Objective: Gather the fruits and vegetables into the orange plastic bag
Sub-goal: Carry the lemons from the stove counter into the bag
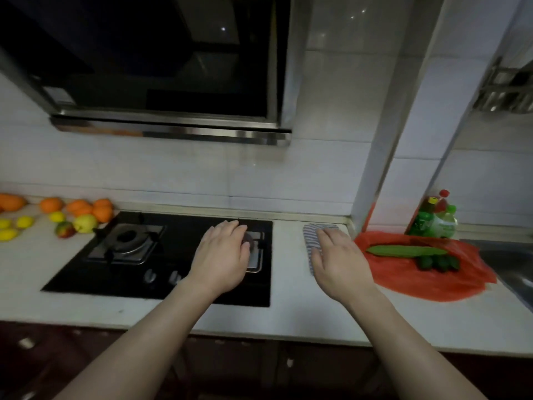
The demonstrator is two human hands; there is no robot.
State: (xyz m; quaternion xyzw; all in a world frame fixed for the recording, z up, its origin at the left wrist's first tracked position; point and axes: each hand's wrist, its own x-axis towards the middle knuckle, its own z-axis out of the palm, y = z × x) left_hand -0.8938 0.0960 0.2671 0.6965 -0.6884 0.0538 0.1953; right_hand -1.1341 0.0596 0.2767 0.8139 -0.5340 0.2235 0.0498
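The orange plastic bag lies flat on the counter at the right, with a long green gourd and several small dark cucumbers on it. Far left sit several oranges, several lemons, a yellow-green apple and a red-green mango. My left hand hovers palm down over the stove's right burner, fingers loosely spread, holding nothing. My right hand hovers over a striped cloth just left of the bag, also holding nothing.
A black two-burner gas stove fills the counter's middle under a range hood. The striped cloth lies beside it. Bottles stand behind the bag. A steel sink lies at far right, past a wall column.
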